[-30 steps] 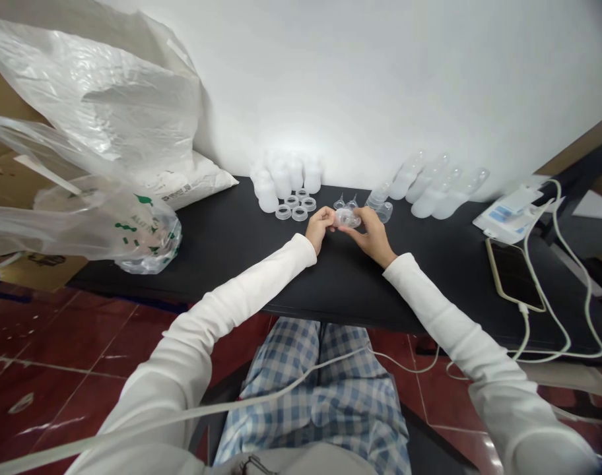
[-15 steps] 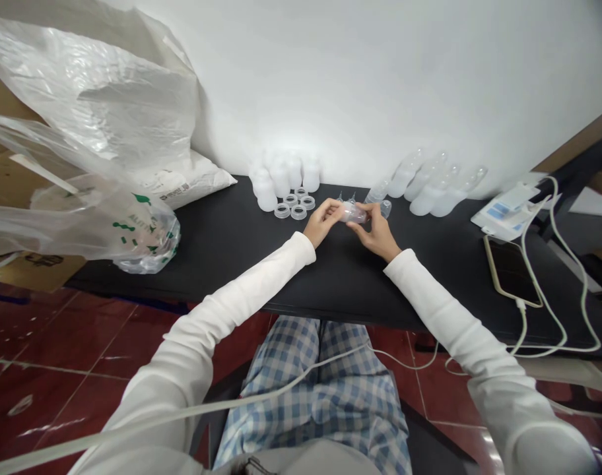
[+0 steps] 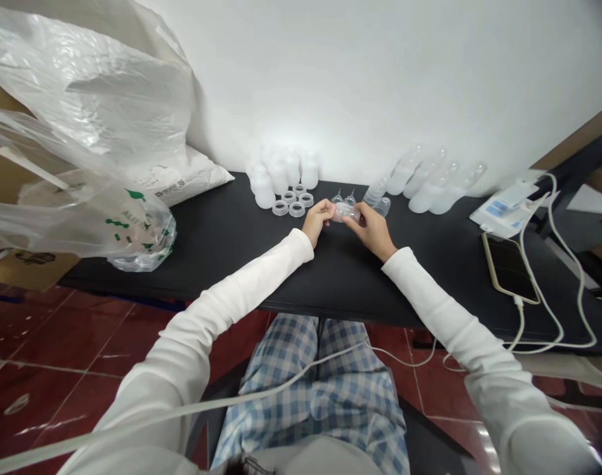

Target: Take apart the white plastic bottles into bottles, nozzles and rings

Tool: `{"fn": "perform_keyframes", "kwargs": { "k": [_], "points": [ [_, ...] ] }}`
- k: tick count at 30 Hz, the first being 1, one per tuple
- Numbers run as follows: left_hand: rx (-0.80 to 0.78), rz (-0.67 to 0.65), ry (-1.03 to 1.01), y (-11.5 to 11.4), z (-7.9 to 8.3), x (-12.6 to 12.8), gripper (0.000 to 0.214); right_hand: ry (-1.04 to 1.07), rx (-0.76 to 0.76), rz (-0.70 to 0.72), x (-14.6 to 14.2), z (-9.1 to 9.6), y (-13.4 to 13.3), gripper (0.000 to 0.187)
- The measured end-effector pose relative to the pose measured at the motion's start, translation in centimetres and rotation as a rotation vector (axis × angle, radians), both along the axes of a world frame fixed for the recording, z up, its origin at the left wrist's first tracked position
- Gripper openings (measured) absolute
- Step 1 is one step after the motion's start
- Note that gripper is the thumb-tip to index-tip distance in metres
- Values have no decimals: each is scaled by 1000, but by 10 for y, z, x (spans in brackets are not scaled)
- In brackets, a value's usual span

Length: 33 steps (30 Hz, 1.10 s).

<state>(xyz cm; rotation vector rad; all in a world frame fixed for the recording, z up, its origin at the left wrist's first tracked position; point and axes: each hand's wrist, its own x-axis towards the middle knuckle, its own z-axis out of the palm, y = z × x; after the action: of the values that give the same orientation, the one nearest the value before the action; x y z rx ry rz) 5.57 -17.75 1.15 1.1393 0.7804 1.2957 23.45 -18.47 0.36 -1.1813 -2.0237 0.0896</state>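
Observation:
A clear plastic bottle cap (image 3: 348, 212) lies sideways between my two hands, just above the black table. My right hand (image 3: 373, 231) is wrapped round its right end, thumb in front. At its left end the fingers of my left hand (image 3: 317, 221) are pinched together; what else they may hold there is hidden. Just behind stand two clear bottle nipples (image 3: 349, 196). More clear caps (image 3: 376, 191) sit right of them. Several clear collar rings (image 3: 297, 209) lie left of my left hand, in front of a group of frosted baby bottles (image 3: 280, 177).
Several capped bottles (image 3: 422, 191) stand at the back right by the wall. A phone (image 3: 509, 267), white cables and a white box (image 3: 501, 210) occupy the right side. Plastic bags (image 3: 142, 231) fill the left end. A cable crosses my lap.
The left-hand fingers have shifted from over the cap to its left end, showing more of it. My right hand keeps its grip. The view has moved slightly.

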Motion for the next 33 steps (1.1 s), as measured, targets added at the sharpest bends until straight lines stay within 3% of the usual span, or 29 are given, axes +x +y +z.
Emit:
{"fn": "perform_keyframes", "kwargs": {
  "k": [7,11,14,18,22,24,28,33],
  "points": [
    [-169,-3,-63,-2,11,-2,37,-350,232,243,15,14,0,34],
    [-208,-50,-41,-1,15,-4,41,-397,229,255,20,17,-2,40],
    [-217,-53,-14,-1,15,-5,44,-322,192,238,15,14,-4,31],
    [-133,5,25,-4,8,0,45,-86,69,148,3,6,-6,49],
    [29,45,79,-9,7,4,39,130,-155,30,-4,-3,-7,52],
    [57,66,81,-9,9,4,40,162,-146,31,-5,-4,-6,52],
    [-37,65,44,-8,14,1,43,4,66,41,-2,2,-6,49],
    [-217,21,10,-3,13,-2,44,-401,175,218,16,17,-6,38]
  ]
}}
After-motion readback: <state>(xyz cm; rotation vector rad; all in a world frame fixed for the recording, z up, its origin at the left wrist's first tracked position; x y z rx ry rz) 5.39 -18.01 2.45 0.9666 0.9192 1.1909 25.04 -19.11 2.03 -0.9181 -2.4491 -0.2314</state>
